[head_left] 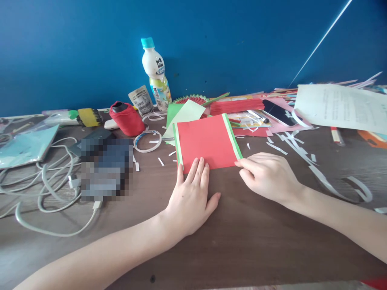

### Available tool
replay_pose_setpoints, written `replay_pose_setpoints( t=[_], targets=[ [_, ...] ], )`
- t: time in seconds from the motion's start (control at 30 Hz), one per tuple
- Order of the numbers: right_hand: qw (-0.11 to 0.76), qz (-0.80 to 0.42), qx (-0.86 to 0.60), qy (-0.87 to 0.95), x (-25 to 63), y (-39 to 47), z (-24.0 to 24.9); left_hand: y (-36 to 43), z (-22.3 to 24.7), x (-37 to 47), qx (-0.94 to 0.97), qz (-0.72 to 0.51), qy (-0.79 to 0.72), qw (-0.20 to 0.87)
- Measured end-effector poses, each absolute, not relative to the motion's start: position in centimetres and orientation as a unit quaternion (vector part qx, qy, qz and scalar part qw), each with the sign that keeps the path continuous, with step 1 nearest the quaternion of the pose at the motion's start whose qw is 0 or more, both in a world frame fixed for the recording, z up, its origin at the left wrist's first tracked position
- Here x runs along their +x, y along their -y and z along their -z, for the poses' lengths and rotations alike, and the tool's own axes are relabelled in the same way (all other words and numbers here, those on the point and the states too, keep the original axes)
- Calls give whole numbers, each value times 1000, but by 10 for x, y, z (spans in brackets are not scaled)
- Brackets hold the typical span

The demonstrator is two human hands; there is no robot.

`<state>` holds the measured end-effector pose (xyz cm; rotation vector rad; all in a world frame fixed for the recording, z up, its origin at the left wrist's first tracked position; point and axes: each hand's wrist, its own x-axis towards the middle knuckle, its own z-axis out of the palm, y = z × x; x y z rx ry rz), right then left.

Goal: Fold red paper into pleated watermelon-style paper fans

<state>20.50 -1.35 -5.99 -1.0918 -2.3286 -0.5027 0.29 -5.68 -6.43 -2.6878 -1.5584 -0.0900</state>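
Note:
A red paper sheet (207, 141) with green and white strips along its left and right sides lies on the brown table. My left hand (192, 197) rests flat on its lower left part, fingers stretched out and thumb spread to the side. At the lower right corner, my right hand (269, 175) is closed, with the curled index finger and thumb at the corner of the paper and the other fingers folded in. Behind the sheet lie a pale green paper (189, 114) and a stack of folded red paper (237, 105).
A bottle with a teal cap (155, 74) stands against the blue wall. To the left are a red-wrapped object (128, 119), a ring of white tape (148, 141) and tangled white cables (45, 193). Paper scraps (323, 177) and a printed sheet (341, 106) lie at right.

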Motion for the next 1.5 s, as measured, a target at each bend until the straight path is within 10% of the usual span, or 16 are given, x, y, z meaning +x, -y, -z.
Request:
replay_pose_setpoints(
  t=[0.87, 1.27, 1.5],
  targets=[
    [267, -71, -290, 916, 222, -19, 72, 13, 53, -25, -913, 73, 387, 106],
    [314, 35, -301, 900, 215, -17, 66, -2, 46, -38, -912, 93, 390, 93],
    [371, -174, -374, 832, 214, -14, 32, 1, 0, -40, -843, 185, 471, -183]
  ],
)
